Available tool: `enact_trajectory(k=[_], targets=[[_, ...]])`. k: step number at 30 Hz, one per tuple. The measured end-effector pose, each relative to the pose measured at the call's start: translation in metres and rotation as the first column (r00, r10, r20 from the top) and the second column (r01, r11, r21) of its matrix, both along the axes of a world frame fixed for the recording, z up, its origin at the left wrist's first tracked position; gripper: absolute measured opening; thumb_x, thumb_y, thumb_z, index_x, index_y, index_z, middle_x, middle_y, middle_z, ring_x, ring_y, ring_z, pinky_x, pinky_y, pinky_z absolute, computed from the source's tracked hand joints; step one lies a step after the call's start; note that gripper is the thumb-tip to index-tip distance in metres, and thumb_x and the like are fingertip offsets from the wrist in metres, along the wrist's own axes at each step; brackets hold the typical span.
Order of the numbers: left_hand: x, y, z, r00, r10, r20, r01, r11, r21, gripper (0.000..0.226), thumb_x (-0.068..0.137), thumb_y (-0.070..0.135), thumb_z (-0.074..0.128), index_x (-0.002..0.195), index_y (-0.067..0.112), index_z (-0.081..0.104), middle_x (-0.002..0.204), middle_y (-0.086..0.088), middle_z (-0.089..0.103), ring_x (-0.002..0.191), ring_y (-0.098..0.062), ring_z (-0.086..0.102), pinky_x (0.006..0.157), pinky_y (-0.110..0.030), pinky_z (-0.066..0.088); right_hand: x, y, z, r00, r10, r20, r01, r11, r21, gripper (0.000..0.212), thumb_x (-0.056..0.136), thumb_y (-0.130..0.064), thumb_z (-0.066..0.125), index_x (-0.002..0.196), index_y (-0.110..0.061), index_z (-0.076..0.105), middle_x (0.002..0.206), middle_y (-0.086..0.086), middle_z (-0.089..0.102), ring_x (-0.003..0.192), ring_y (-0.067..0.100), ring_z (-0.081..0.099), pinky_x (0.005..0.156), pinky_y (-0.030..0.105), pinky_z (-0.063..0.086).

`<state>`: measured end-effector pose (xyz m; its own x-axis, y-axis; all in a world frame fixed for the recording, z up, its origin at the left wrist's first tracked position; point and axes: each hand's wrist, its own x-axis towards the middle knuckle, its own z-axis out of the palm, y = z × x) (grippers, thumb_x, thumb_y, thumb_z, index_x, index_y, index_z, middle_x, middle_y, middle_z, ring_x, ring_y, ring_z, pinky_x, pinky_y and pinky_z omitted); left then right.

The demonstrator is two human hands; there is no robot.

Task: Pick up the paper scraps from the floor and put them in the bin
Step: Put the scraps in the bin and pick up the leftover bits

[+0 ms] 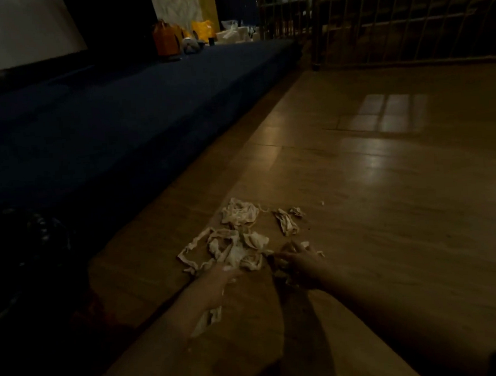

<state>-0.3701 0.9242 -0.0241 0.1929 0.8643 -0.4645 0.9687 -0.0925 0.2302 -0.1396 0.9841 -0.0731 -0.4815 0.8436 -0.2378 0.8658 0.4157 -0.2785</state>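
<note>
A loose pile of torn white paper scraps (233, 249) lies on the wooden floor (387, 208). A crumpled clump (239, 214) and two small strips (286, 221) lie just beyond it. My left hand (224, 276) rests on the near edge of the pile; blur and dim light hide its fingers. To the right of the pile, my right hand (296, 264) is curled around a few scraps, and white bits show between its fingers. Another scrap (208, 319) lies by my left forearm. I cannot make out a bin for certain.
A low dark blue mattress (106, 123) runs along the left, with orange bags (165, 41) and white items at its far end. A dark rounded object (38, 244) sits at the near left. A wire fence panel (405, 24) stands at the back right.
</note>
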Motion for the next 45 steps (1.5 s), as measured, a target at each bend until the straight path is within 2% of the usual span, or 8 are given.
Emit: enact_trajectory(k=[3,7,13,18,22,29,37,45], targets=[[-0.005,-0.002,-0.01,0.997,0.072,0.041,-0.077,0.989,0.129,0.033,0.087,0.004,0.054,0.119,0.009,0.058,0.129,-0.015,0.055,0.117,-0.029,0.052,0.1,-0.037,0.042,-0.003,-0.004,-0.013,0.993,0.037,-0.112,-0.021,0.99,0.14,0.037,0.084,-0.026,0.061,0.121,-0.028,0.054,0.117,0.007,0.049,0.112,0.036,0.042,0.089,0.041,0.04],[-0.013,-0.002,-0.018,0.983,0.15,0.107,-0.17,0.961,0.218,0.018,0.082,0.008,0.056,0.077,0.023,0.065,0.095,-0.008,0.069,0.085,-0.024,0.065,0.074,-0.037,0.056,-0.003,-0.02,-0.015,0.969,0.069,-0.237,-0.01,0.97,0.242,0.011,0.084,-0.019,0.061,0.094,-0.015,0.062,0.091,0.006,0.05,0.086,0.025,0.05,0.07,0.037,0.042],[-0.003,0.044,-0.011,0.926,0.268,0.265,-0.363,0.822,0.439,0.045,0.081,0.007,0.059,0.124,0.019,0.053,0.131,-0.011,0.052,0.118,-0.027,0.051,0.095,-0.039,0.049,0.003,0.037,0.026,0.86,-0.203,-0.469,0.306,0.939,0.155,0.018,0.074,0.003,0.06,0.084,-0.008,0.071,0.085,0.01,0.071,0.082,0.023,0.064,0.066,0.026,0.042],[0.03,0.07,-0.011,0.957,0.112,0.269,-0.166,0.968,0.186,0.079,0.079,0.003,0.066,0.143,0.026,0.026,0.152,-0.018,0.012,0.141,-0.034,0.019,0.114,-0.039,0.03,-0.015,0.098,0.026,0.806,-0.314,-0.502,0.438,0.886,0.148,0.021,0.077,0.002,0.057,0.091,-0.006,0.07,0.096,0.016,0.071,0.092,0.03,0.063,0.073,0.028,0.046],[0.044,0.067,-0.023,0.998,0.053,-0.034,-0.05,0.996,0.072,0.069,0.083,0.015,0.064,0.142,0.02,0.029,0.15,-0.013,0.023,0.137,-0.032,0.028,0.111,-0.037,0.032,-0.025,0.114,-0.004,0.904,-0.308,-0.296,0.356,0.926,0.124,0.026,0.085,-0.013,0.053,0.11,-0.012,0.06,0.114,0.018,0.059,0.111,0.037,0.048,0.094,0.041,0.036],[0.036,0.051,-0.045,0.976,0.177,0.126,-0.208,0.931,0.301,0.033,0.088,0.006,0.05,0.118,0.012,0.059,0.122,-0.012,0.06,0.108,-0.025,0.059,0.087,-0.03,0.051,-0.031,0.07,-0.042,0.903,-0.194,-0.383,0.316,0.905,0.286,0.027,0.086,-0.013,0.056,0.113,-0.009,0.06,0.104,0.012,0.055,0.1,0.028,0.046,0.072,0.029,0.035],[0.033,0.026,-0.044,0.939,0.252,0.233,-0.318,0.893,0.318,0.038,0.083,0.006,0.06,0.121,0.013,0.059,0.124,-0.009,0.062,0.112,-0.022,0.059,0.091,-0.033,0.053,0.018,0.056,0.007,0.785,-0.368,-0.498,0.441,0.897,0.033,0.024,0.075,0.005,0.057,0.094,-0.001,0.07,0.091,0.022,0.07,0.083,0.033,0.064,0.063,0.026,0.036],[0.031,-0.002,0.011,0.944,0.163,0.286,-0.276,0.866,0.417,0.025,0.079,0.008,0.065,0.103,0.014,0.068,0.107,-0.007,0.07,0.1,-0.021,0.064,0.082,-0.033,0.056,0.022,-0.037,-0.028,0.973,-0.105,-0.206,0.145,0.971,0.192,0.032,0.091,-0.031,0.05,0.123,-0.023,0.052,0.122,0.004,0.053,0.106,0.029,0.047,0.077,0.032,0.039]])
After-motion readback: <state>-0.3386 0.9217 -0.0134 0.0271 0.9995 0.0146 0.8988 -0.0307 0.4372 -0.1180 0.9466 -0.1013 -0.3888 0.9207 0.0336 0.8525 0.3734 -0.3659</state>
